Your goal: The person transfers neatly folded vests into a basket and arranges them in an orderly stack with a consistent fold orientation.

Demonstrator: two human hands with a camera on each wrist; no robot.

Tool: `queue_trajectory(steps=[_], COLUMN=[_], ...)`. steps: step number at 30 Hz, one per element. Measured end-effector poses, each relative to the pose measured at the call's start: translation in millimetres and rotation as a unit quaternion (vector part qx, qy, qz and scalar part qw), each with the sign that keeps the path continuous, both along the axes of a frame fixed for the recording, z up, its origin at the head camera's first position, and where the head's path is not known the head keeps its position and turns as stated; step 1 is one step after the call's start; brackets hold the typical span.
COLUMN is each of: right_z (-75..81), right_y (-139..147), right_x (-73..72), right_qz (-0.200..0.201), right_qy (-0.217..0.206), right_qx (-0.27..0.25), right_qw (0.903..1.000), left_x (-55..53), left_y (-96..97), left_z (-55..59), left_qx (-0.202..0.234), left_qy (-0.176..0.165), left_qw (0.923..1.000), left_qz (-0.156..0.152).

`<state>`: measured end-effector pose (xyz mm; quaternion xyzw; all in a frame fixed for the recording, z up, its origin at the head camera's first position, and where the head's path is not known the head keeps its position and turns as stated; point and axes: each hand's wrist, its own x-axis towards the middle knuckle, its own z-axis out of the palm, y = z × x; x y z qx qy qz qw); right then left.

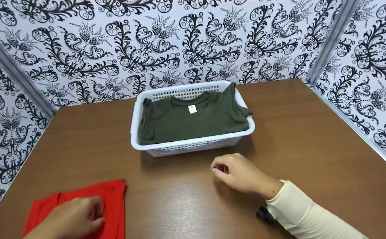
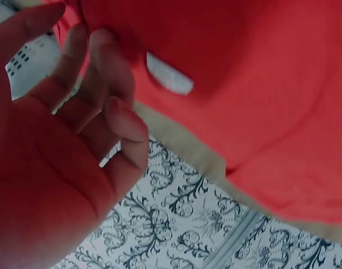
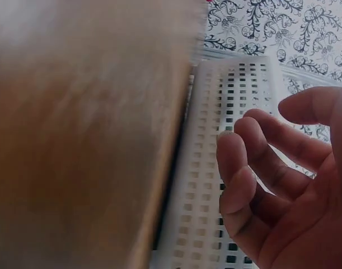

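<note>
A dark green T-shirt (image 1: 196,121) with a small white label lies folded in a white plastic basket (image 1: 193,144). My right hand (image 1: 241,172) hovers in front of the basket's near side, fingers loosely bent around nothing. The right wrist view shows that hand (image 3: 282,179) beside the perforated basket wall (image 3: 201,190). At the lower left, a folded red garment (image 1: 113,199) lies on the table. Over it is my left hand (image 1: 77,215), also relaxed and holding nothing. In the left wrist view a white tag (image 2: 169,74) shows on the red cloth (image 2: 260,101), near the fingertips.
The brown wooden table (image 1: 312,142) carries the basket near its far edge. Patterned black-and-white panels (image 1: 186,43) stand behind and along both sides, joined by grey metal posts (image 1: 332,43). A dark band (image 1: 264,215) sits at the right wrist, under a cream sleeve (image 1: 309,212).
</note>
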<state>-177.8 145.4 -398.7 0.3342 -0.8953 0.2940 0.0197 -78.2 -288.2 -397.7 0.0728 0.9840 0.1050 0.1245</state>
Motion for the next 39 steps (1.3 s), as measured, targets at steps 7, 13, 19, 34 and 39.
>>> queue_trajectory(steps=[7, 13, 19, 34, 39], right_z=[-4.3, -6.1, -6.1, -7.4, -11.0], right_y=[3.2, 4.1, 3.4, 1.9, 1.5], right_x=[1.1, 2.5, 3.3, 5.8, 5.8], right_qz=[0.017, 0.043, 0.047, 0.047, 0.046], right_qy=[-0.060, -0.095, -0.120, -0.166, -0.170], right_qx=[0.009, 0.022, 0.028, 0.002, 0.000], right_qw=[0.9980, 0.9943, 0.9913, 0.9849, 0.9844], left_x=[-10.0, -13.5, -14.5, -23.0, -27.7], left_y=[7.6, 13.4, 28.8, 108.8, 132.1], left_z=[-2.4, -2.1, 0.3, 0.6, -1.7], left_qx=[0.038, 0.074, 0.104, 0.091, 0.098], left_qy=[-0.117, -0.143, -0.123, -0.036, 0.006], left_qw=[0.9914, 0.9866, 0.9866, 0.9894, 0.9838], left_qz=[0.045, 0.028, -0.027, -0.108, -0.150])
